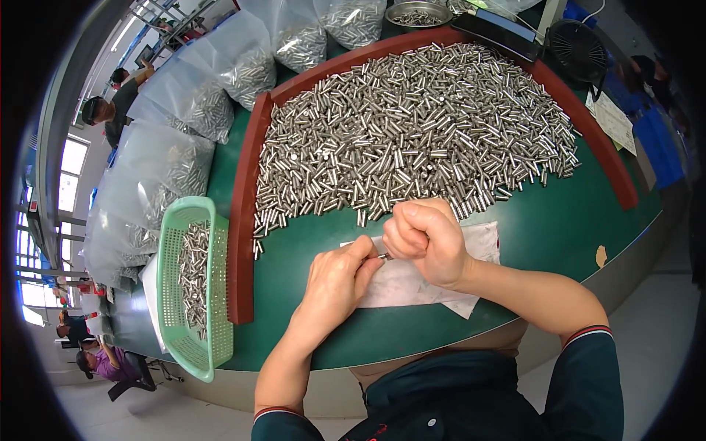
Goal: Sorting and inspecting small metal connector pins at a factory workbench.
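My left hand [337, 278] pinches a small shiny metal pin [385, 256] between thumb and fingertips. Curled into a fist, my right hand [432, 241] meets the pin's other end. Whatever lies inside that fist is hidden from view. Both hands are above a white cloth [412, 285] with greyish smudges, spread on the green table. Just beyond them lies a wide heap of similar short metal pins [419, 125].
A dark red wooden border [243, 220] frames the heap. At the left stands a light green basket [209, 294] holding pins. Clear plastic bags [206, 110] of pins line the far left. A metal bowl [419, 13], a black fan [576, 50] and papers [612, 121] sit farther back.
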{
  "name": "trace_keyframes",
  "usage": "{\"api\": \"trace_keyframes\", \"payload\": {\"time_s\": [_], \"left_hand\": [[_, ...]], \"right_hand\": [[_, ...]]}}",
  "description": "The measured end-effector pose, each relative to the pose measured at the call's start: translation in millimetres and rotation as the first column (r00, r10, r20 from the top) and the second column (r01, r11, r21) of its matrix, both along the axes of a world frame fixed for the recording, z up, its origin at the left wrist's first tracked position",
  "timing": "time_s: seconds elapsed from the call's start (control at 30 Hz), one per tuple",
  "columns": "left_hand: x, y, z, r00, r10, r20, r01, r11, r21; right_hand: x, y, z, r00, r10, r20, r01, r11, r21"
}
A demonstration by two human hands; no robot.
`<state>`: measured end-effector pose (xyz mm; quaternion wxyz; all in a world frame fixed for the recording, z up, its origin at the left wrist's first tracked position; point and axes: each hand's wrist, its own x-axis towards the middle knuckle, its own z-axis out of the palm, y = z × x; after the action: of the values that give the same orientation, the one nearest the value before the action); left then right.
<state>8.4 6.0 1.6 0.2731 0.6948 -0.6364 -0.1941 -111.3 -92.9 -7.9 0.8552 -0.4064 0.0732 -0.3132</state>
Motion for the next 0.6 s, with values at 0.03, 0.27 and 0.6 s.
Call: {"api": "trace_keyframes", "payload": {"time_s": [0.03,0.27,0.6], "left_hand": [[0,0,0,1.0,-0.001,0.0,0.001,1.0,0.0],[0,0,3,0.999,0.023,-0.031,-0.022,1.0,0.019],[25,1,-2,-0.163,0.183,-0.969,0.128,0.978,0.163]], "right_hand": [[0,0,0,1.0,-0.001,0.0,0.001,1.0,0.0],[1,1,2,1.0,0.001,-0.007,-0.001,1.0,-0.031],[-5,-3,2,1.0,0.011,-0.019,-0.011,1.0,0.017]]}}
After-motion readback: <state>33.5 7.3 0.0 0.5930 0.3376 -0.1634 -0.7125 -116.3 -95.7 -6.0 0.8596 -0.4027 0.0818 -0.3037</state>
